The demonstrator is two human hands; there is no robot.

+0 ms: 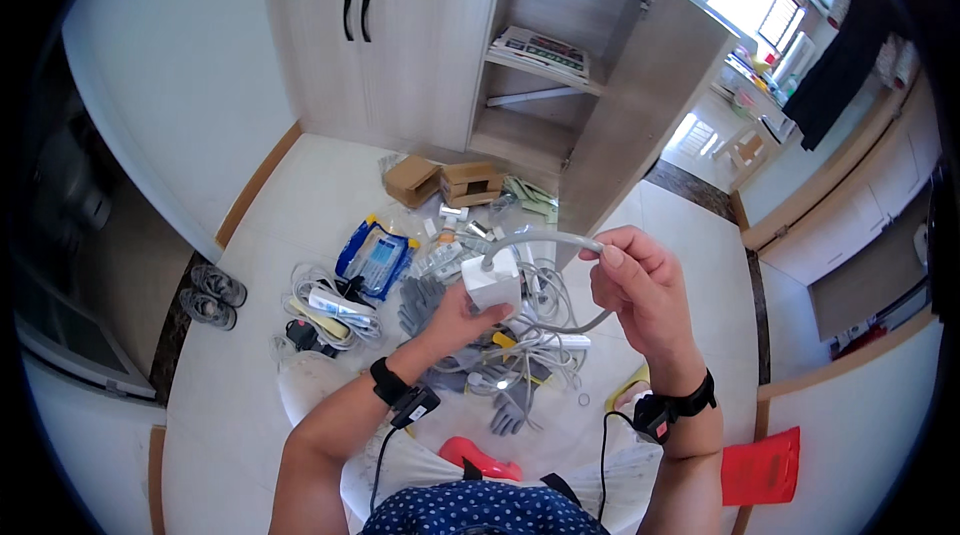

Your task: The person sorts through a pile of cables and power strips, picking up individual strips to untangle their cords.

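My left hand [462, 322] is closed around a white boxy electrical block [492, 282], whose exact kind I cannot make out. A thick grey cable [545, 236] comes out of its top and arches over to the right. My right hand [640, 287] pinches that cable between thumb and fingers, and the cable loops down below it. Beneath both hands lie tangled pale cables [545, 355] and grey work gloves [422, 305]. Left of them is a coiled bundle of white cables [335, 307] with a black plug [308, 337] beside it.
Cardboard boxes [411, 181] and a blue-and-yellow packet [377, 257] lie on the floor ahead. Beyond stands a tall cabinet with its right door [645, 95] swung open. Shoes [213, 295] rest at the left doorway. A red bag [762, 467] is at the lower right.
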